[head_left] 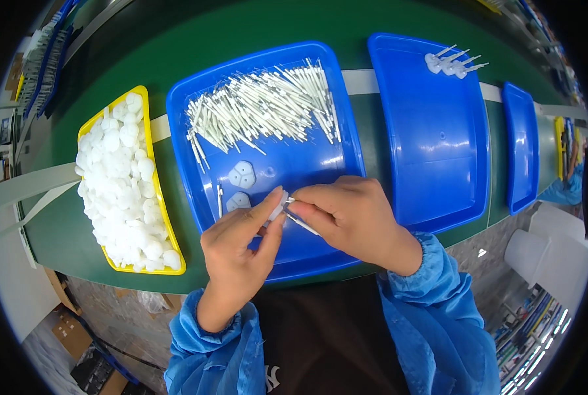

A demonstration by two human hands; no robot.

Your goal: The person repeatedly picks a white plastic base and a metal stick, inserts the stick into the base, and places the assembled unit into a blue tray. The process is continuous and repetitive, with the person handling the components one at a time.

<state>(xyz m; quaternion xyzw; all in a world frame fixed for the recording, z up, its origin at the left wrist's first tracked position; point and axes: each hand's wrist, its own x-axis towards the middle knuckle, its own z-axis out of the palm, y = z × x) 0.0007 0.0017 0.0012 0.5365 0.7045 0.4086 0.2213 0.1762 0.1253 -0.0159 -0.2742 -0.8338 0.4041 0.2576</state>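
Over the middle blue tray (267, 266), my left hand (234, 253) pinches a white lobed plastic piece (279, 205) between thumb and fingers, turned on edge. My right hand (363, 220) meets it from the right, its closed fingertips on a thin white stick (290, 200) at the piece's face. Another white stick (302, 224) slants out below my right thumb; whether that hand holds it I cannot tell. Two three-lobed white pieces with small holes, one farther (242, 174) and one nearer (238, 201), lie flat left of my hands. A loose stick (220, 200) lies beside them.
A heap of white sticks (261, 105), some dark-tipped, fills the tray's far part. Left stands a yellow tray (178, 263) piled with white plastic pieces (119, 178). The right blue tray (432, 164) holds several pieces with sticks (453, 64). Farther right is another blue tray (521, 151).
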